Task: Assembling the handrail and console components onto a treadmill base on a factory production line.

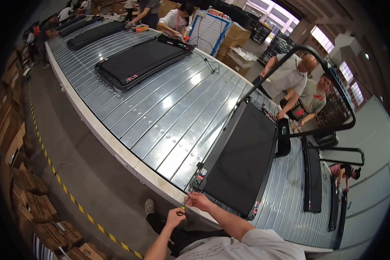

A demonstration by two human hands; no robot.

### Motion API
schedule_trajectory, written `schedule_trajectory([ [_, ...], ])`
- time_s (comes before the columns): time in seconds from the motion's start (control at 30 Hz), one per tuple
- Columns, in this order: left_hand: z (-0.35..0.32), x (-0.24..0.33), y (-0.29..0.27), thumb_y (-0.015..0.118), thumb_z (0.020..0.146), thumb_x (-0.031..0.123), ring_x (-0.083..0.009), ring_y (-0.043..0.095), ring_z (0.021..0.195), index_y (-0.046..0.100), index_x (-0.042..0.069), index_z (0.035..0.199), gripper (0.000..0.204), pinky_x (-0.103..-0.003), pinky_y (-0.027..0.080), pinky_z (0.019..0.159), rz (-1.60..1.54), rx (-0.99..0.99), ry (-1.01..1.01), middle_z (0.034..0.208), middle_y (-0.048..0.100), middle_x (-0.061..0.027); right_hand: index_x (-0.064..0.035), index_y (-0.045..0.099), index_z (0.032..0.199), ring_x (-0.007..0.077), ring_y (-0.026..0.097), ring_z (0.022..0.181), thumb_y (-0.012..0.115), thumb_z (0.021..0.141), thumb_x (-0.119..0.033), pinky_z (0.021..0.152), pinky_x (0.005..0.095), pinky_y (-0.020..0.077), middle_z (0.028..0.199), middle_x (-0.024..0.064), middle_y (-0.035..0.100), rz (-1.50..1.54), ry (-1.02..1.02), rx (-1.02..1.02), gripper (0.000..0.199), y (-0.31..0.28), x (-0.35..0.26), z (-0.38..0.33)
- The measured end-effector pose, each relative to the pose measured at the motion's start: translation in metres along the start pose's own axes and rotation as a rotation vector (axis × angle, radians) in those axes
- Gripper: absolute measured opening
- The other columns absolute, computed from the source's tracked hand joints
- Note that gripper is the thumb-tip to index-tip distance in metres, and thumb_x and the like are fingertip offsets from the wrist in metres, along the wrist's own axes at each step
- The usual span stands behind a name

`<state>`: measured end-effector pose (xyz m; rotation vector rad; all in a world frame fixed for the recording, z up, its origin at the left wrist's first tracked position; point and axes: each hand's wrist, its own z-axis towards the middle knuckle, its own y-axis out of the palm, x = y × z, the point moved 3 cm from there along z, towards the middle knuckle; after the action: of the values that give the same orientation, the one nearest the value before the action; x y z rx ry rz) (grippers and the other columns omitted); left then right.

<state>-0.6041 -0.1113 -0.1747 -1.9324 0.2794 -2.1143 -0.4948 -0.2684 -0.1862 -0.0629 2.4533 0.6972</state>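
Observation:
My left hand (175, 216) is closed round the handle of a screwdriver (181, 212), yellow and black, just off the table's near edge. Its thin shaft points up toward my right hand (198, 201). The fingers of that hand are pinched together by the shaft's tip; whatever is between them is too small to make out. Just beyond my hands lies the near end of a treadmill deck (240, 154) with a black belt. A dark end piece with red and white labels (199, 177) sits at its corner. A black upright frame (353, 108) rises from the deck's far end.
The deck rests on a long metal slatted line (160, 108) with a pale edge (112, 149). Another treadmill deck (143, 60) lies farther left. Two co-workers (290, 78) stand across the line. Cardboard boxes (39, 180) line the left floor beside yellow-black tape (69, 197).

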Motion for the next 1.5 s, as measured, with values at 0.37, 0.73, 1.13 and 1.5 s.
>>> schedule_trajectory([
  [0.37,-0.023,0.049,0.021,0.064,0.090,0.014,-0.0187,0.064,0.080,0.055,0.001,0.126,0.040,-0.029,0.050,0.078,-0.184,0.304,-0.309,0.084,0.066,-0.0056,-0.0080,0.054,0.117,0.0132,0.063,0.074,0.056,0.096,-0.020,0.071,0.0295,0.0523,0.095,0.0071,0.068,-0.038,-0.086,0.086,0.024,-0.012,-0.008,-0.021],
  [0.73,-0.035,0.093,0.061,0.048,0.098,0.018,-0.0218,0.067,0.073,0.052,0.001,0.125,0.032,-0.034,0.053,0.069,0.113,0.333,-0.361,0.084,0.068,-0.0097,-0.0071,0.047,0.128,0.0205,0.067,0.086,0.053,0.093,-0.011,0.074,0.0330,0.0541,0.104,0.0099,0.066,0.051,-0.025,0.087,0.035,-0.041,-0.013,-0.076],
  [1.13,-0.053,0.028,0.106,0.037,0.102,0.043,-0.0370,0.060,0.086,0.041,0.018,0.117,0.030,-0.056,0.053,0.077,-1.372,0.356,-1.127,0.091,0.053,-0.0129,-0.0071,0.040,0.139,0.0190,0.067,0.078,0.049,0.093,-0.012,0.067,0.0314,0.0545,0.102,0.0118,0.067,0.021,0.064,0.076,0.047,-0.086,0.019,-0.155],
  [1.5,-0.034,0.041,0.111,0.047,0.100,0.028,-0.0345,0.060,0.085,0.050,0.013,0.102,0.015,-0.060,0.049,0.088,-1.316,0.096,-0.910,0.082,0.056,-0.0098,-0.0051,0.055,0.124,0.0170,0.067,0.076,0.058,0.086,-0.009,0.069,0.0318,0.0554,0.095,0.0095,0.070,-0.157,-0.181,0.217,0.038,-0.222,-0.100,-0.241],
])
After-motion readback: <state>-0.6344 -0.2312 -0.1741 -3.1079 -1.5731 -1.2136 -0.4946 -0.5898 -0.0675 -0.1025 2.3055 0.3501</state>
